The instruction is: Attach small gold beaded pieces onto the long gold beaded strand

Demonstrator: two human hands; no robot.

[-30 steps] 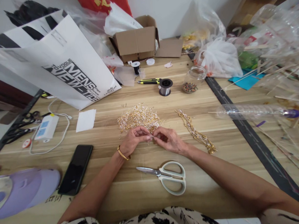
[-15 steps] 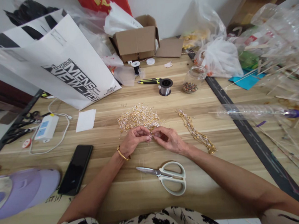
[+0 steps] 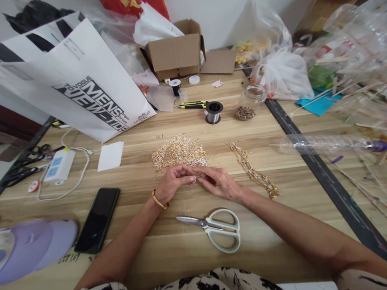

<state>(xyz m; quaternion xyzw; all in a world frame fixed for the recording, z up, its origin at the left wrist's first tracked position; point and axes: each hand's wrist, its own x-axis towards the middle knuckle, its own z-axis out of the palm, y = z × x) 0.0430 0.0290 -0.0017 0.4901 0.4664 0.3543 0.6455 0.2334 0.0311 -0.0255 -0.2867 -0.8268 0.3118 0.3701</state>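
Observation:
At the near edge of a heap of small gold and silver-pink metal pieces (image 3: 179,150), my two hands meet fingertip to fingertip. My left hand (image 3: 176,180), with a gold bangle at its wrist, pinches a tiny shiny metal piece (image 3: 194,179). From the other side, the thumb and fingers of my right hand (image 3: 219,182) close in on the same spot; the fingers hide much of what is there. Strands of linked gold and silver pieces (image 3: 254,170) lie to the right. Scissors with white handles (image 3: 213,227) rest nearer to me, blades pointing left.
A black phone (image 3: 98,219), a white paper (image 3: 110,156) and a power strip (image 3: 59,166) lie left. Behind stand a wire spool (image 3: 214,113), a yellow-black cutter (image 3: 191,105) and a glass jar of beads (image 3: 251,102). Sticks and plastic bottles (image 3: 334,144) crowd the right.
My right hand's fingers have shifted slightly leftward and flattened over the pinch point. My left hand keeps its grip in nearly the same place.

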